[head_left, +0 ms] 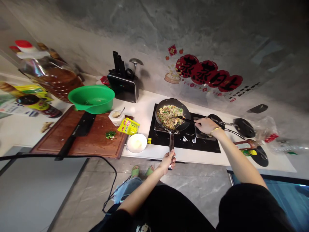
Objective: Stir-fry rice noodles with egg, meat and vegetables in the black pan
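My left hand (167, 162) is wrapped round the metal handle (172, 141) of a dark wok (185, 109) on the left burner of the black stove. In the wok lies a mix of pale noodle-like strands with green and brown pieces (170, 115). My right hand (206, 125) grips a black spatula (188, 120) from the right side, its far end down in the food and partly hidden. A white bowl (137, 143) with pale yellow residue stands left of the wok, beside a yellow seasoning packet (129, 126) and a white jar (116, 120) with a spoon.
A wooden cutting board (96, 141) bears a cleaver (83, 125), chopped greens (110, 134) and a green basin (90, 96). Behind it are an oil jug (53, 71) and a knife block (123, 87). Right of the stove lie lids (243, 127) and a sauce bottle (247, 144). A black cable (106, 160) hangs at front left.
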Demonstrator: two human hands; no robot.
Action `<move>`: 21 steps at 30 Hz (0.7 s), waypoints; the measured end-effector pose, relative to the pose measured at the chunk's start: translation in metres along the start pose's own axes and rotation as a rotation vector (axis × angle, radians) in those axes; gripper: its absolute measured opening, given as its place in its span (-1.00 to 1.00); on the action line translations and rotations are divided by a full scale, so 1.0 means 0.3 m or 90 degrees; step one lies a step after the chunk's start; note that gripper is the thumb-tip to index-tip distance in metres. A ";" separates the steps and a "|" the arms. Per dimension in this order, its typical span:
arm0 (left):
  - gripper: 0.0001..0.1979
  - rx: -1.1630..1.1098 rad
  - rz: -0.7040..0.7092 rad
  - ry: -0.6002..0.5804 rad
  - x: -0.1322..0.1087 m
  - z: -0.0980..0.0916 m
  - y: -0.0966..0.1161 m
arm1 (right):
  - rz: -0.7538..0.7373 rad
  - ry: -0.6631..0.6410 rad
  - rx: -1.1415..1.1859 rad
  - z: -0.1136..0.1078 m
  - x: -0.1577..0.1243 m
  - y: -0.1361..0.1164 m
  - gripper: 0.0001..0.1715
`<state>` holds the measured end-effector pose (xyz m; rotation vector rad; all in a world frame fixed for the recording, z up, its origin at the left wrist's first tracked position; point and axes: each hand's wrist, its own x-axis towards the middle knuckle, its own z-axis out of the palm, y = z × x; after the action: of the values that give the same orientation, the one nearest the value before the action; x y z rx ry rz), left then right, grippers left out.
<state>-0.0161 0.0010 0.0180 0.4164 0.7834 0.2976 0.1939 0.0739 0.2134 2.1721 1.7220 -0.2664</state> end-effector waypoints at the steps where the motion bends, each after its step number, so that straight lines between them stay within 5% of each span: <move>1: -0.49 -0.003 0.000 -0.003 0.001 0.000 0.000 | -0.021 -0.021 -0.023 -0.017 -0.033 0.011 -0.54; 6: -0.49 -0.005 0.000 -0.004 -0.003 -0.001 0.002 | -0.085 0.021 -0.136 0.031 -0.047 -0.044 -0.50; 12: -0.49 0.006 0.014 0.007 -0.013 0.003 0.006 | 0.046 0.075 -0.077 0.166 0.127 -0.104 -0.46; 16: -0.49 0.003 0.015 0.004 -0.011 0.002 0.004 | 0.084 0.010 0.022 0.114 0.117 0.057 -0.50; 21: -0.51 -0.002 0.022 -0.009 -0.003 -0.004 -0.007 | -0.006 -0.066 0.027 -0.054 0.006 0.290 -0.55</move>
<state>-0.0174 -0.0009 0.0169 0.4293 0.7619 0.3281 0.2773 0.0647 0.2413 2.1405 1.6839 -0.4146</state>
